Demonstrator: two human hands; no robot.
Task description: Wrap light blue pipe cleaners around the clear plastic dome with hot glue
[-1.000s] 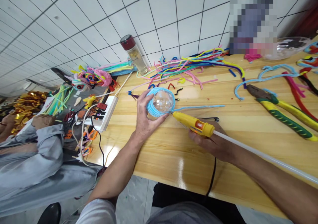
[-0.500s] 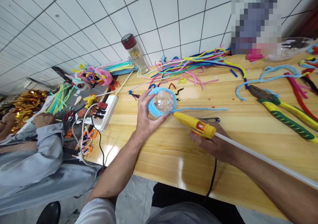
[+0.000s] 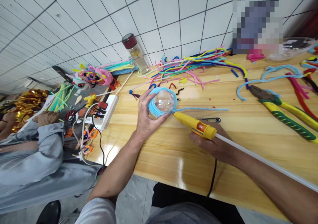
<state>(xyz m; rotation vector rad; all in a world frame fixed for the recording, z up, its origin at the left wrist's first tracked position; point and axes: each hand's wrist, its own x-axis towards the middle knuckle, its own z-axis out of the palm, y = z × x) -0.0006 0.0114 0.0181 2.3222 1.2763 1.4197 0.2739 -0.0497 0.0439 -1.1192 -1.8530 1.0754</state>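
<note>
My left hand (image 3: 147, 116) is wrapped round a clear plastic ball (image 3: 164, 99), thumb along its lower edge and fingers on its left side. Light blue pipe cleaner (image 3: 154, 108) winds round the ball in several rows, and its loose end (image 3: 201, 109) stretches to the right over the table. In my right hand (image 3: 213, 142) is a yellow hot glue gun (image 3: 195, 124), with a long white glue stick (image 3: 258, 159) out of its back. The nozzle meets the ball's lower right edge, by the blue pipe cleaner and close to my left thumb.
Yellow-green pliers (image 3: 278, 113) lie at the right. Coloured pipe cleaners (image 3: 191, 66) spread along the tiled wall, near a glass bottle (image 3: 136, 55). On the left are a white power strip (image 3: 107, 113), a second glue gun (image 3: 89, 100) and a co-worker's grey sleeve (image 3: 51, 144).
The ball, the glue gun and both my hands hold nearly the same place. The co-worker's hands at the left have shifted slightly.
</note>
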